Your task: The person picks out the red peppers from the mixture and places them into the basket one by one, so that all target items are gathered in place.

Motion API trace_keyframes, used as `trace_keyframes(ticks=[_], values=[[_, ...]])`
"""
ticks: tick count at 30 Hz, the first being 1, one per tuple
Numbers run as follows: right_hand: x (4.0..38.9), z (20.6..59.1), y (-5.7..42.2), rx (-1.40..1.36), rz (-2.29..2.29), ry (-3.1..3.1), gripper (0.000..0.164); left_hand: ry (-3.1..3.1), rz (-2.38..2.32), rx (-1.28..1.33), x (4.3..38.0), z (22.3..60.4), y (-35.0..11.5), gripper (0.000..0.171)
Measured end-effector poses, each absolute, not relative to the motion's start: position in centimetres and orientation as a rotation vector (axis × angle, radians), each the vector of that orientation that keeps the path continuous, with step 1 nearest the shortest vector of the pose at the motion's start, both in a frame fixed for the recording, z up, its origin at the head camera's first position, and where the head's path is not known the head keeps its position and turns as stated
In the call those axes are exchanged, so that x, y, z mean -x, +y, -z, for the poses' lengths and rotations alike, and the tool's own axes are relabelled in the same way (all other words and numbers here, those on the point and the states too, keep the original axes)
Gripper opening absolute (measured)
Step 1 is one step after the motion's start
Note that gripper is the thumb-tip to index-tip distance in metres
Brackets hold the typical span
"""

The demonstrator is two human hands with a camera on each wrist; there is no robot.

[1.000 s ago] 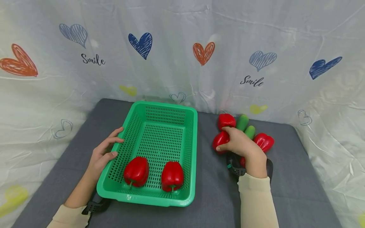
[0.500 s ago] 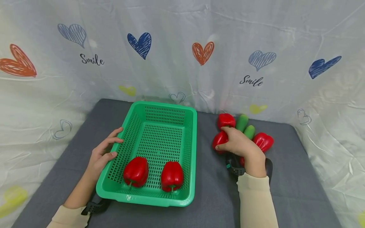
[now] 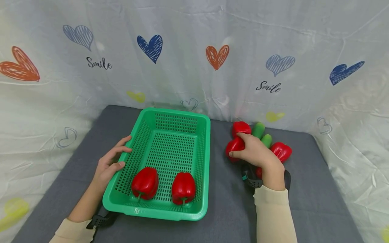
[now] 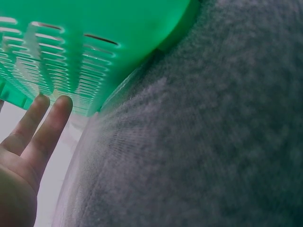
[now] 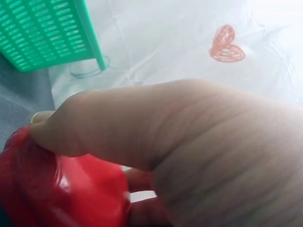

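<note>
At the right of the table, my right hand (image 3: 257, 152) grips a red bell pepper (image 3: 232, 149), the thumb across its near side and the fingers partly hidden behind it. The right wrist view shows the thumb pressed on the glossy red pepper (image 5: 90, 189). My left hand (image 3: 106, 166) rests at the left side of a green plastic basket (image 3: 209, 152), fingers fairly straight over its rim. In the left wrist view, two fingertips of the left hand (image 4: 28, 151) lie against the slotted outer wall. Inside the basket, near its front, lie two red bell peppers, one left (image 3: 145, 183) and one right (image 3: 183, 187).
Behind the gripped pepper lies another red bell pepper (image 3: 241, 129). Two green cucumbers, one farther back (image 3: 258, 130) and one nearer (image 3: 266, 140), lie beside it, with a red pepper (image 3: 281, 152) farther right. A dark object (image 3: 287, 180) shows partly behind the right wrist. A printed curtain (image 3: 188, 84) hangs behind the table.
The pepper in my right hand has shifted up slightly, and the thumb with it. The left hand and basket stay put.
</note>
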State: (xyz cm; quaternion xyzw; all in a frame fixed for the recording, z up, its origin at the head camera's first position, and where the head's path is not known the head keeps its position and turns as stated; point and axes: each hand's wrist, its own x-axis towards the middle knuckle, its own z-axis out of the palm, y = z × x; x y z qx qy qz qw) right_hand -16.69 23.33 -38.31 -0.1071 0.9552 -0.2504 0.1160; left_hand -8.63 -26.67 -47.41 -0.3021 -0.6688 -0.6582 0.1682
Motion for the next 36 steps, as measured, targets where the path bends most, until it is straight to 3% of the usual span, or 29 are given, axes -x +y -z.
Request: trace_keyframes(ticks=[12,36], values=[[17.0,37.0,22.4,0.418,0.874,2.946,0.091,-1.904,1.879,0.867,8.9,47.5,-26.5,0.040],[18.2,31.8,14.5,0.844,0.935,3.052,0.090,-1.890,1.884,0.873,9.0,47.5,-26.8,0.040]])
